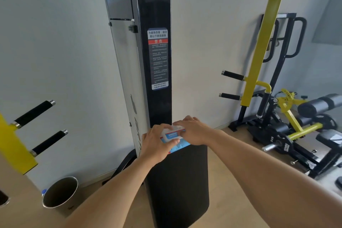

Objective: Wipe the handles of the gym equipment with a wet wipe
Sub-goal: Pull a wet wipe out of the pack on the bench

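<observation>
A blue and white pack of wet wipes (173, 136) lies on the far end of a black padded seat (177, 181), against a tall black machine column (153, 46). My left hand (157, 144) grips the pack from the left, thumb on its lid. My right hand (194, 131) rests on the pack's top right, fingers over the lid. Two black foam handles (34, 113) (49, 142) stick out of a yellow arm at the left. Two more black handles (233, 75) (230, 96) project from a yellow bar (262, 39) at the right.
A steel waste bin (60, 193) stands on the wooden floor at the lower left. A yellow and black weight machine with roller pads (318, 105) and plates fills the right side. White walls lie behind.
</observation>
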The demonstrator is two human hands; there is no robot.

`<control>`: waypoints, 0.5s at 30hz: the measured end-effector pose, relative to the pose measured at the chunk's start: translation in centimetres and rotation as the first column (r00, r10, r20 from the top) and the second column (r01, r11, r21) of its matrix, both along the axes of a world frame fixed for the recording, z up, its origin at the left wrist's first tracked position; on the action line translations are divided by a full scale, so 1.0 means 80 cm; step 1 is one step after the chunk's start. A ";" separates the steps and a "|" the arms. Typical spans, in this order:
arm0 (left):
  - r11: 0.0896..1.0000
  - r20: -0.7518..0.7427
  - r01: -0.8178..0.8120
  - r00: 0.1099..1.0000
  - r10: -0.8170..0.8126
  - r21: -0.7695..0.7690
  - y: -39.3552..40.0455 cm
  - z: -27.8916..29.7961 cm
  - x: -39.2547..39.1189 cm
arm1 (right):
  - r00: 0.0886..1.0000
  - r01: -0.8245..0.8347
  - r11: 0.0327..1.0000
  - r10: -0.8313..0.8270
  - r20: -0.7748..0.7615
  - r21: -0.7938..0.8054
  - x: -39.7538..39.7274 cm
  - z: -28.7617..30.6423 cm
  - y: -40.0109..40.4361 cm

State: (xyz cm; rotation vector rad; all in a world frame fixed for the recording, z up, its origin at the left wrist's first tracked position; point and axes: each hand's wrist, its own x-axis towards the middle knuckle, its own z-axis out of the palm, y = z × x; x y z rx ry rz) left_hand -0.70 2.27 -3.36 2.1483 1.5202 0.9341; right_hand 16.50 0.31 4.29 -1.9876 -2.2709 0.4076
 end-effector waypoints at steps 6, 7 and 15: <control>1.000 0.069 0.009 0.998 -0.007 -0.028 -0.002 0.003 -0.004 | 0.999 -0.047 0.997 0.047 0.007 -0.053 0.001 0.013 0.003; 0.999 0.071 0.000 0.997 0.002 -0.034 -0.003 0.002 -0.004 | 0.999 -0.053 0.998 0.053 0.003 -0.041 0.000 0.012 0.005; 1.000 0.009 0.004 1.000 -0.004 -0.017 -0.006 0.002 -0.003 | 0.857 0.202 0.975 -0.221 -0.465 -0.091 0.011 0.017 0.008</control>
